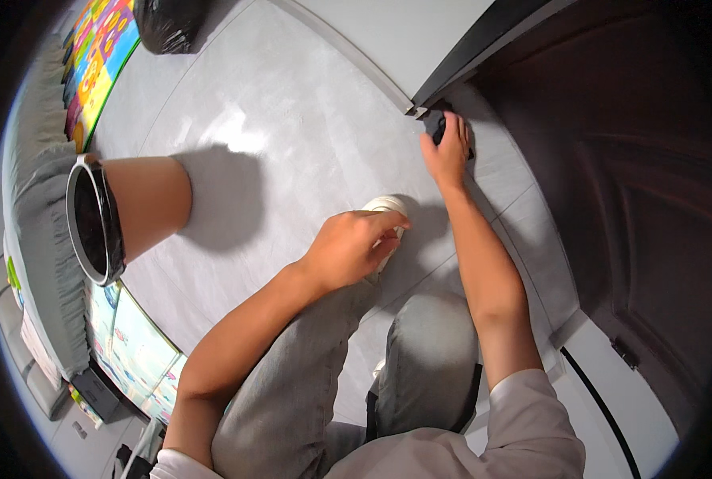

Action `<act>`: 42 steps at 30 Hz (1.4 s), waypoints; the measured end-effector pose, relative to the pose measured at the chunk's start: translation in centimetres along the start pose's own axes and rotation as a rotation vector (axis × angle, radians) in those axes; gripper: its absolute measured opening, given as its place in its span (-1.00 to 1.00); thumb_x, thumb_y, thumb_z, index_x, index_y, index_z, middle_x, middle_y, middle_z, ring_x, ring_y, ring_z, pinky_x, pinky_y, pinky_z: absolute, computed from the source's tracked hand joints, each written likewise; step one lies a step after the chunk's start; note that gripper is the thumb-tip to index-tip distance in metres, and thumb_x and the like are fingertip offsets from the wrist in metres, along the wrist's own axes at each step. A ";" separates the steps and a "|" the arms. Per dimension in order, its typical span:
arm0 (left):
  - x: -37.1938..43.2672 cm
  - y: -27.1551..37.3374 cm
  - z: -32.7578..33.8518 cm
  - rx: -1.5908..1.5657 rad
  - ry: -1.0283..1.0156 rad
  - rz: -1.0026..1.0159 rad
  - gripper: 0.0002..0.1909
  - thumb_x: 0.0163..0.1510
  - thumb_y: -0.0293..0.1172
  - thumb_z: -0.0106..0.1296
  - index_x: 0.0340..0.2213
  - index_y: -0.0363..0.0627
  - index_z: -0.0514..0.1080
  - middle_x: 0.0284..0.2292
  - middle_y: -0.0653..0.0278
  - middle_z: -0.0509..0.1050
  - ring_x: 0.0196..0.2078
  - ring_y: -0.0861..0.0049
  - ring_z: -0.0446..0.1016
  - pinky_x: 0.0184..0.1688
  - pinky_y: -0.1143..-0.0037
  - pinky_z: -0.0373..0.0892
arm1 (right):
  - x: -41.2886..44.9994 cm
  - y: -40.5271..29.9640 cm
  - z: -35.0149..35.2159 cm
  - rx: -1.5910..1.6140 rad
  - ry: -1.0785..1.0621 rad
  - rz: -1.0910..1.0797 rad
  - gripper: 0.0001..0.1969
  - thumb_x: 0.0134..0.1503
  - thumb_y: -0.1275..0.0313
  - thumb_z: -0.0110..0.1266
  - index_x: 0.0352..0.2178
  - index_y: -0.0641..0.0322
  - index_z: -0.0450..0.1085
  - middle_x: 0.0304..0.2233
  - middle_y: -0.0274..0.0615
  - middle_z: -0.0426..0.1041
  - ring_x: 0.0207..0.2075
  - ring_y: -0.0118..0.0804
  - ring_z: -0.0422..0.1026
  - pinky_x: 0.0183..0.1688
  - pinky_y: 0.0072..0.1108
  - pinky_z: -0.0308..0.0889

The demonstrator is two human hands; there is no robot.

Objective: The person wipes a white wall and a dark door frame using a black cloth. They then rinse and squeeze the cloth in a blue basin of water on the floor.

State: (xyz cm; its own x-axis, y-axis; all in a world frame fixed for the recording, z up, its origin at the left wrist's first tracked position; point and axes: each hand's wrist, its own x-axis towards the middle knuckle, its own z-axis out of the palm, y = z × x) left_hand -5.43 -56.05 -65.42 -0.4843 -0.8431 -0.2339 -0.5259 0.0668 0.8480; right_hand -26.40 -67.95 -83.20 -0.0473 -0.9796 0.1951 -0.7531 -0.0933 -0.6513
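Note:
My right hand (448,152) reaches down to the floor at the foot of a white cabinet. Its fingers are around a bunched black cloth (435,124), partly hidden under the hand. My left hand (353,248) hangs in front of my left knee, its wrist by the grey jeans (296,371). The left fingers are loosely bent with a gap to the thumb, and I see nothing between them. Below that hand a cream shoe (387,204) of mine stands on the grey tiled floor (308,120).
A peach trash bin (149,200) lined with a black bag stands at left. A full black plastic bag (170,24) sits at the top. The white panel (392,36) ends in a metal-edged corner by my right hand. A dark wooden door (619,179) fills the right. Colourful mats (101,66) lie at left.

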 end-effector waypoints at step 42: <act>-20.1 -7.2 -13.0 0.063 0.437 -0.077 -0.66 0.11 -0.53 0.11 -0.06 -0.03 0.52 -0.33 0.22 0.61 -0.29 0.21 0.56 -0.26 0.27 0.43 | -1.7 -21.5 15.3 -0.303 -0.261 0.130 -0.66 -0.02 0.35 0.17 -0.13 0.01 0.43 -0.05 -0.22 0.43 0.03 0.02 0.36 0.06 -0.21 0.31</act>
State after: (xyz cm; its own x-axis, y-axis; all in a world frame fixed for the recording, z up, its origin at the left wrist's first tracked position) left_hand 17.18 -46.57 -60.64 -0.1084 -0.9922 -0.0613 -0.5970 0.0156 0.8021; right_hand -0.03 -67.00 -80.77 -0.0161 -0.9956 -0.0918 -0.9125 0.0522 -0.4058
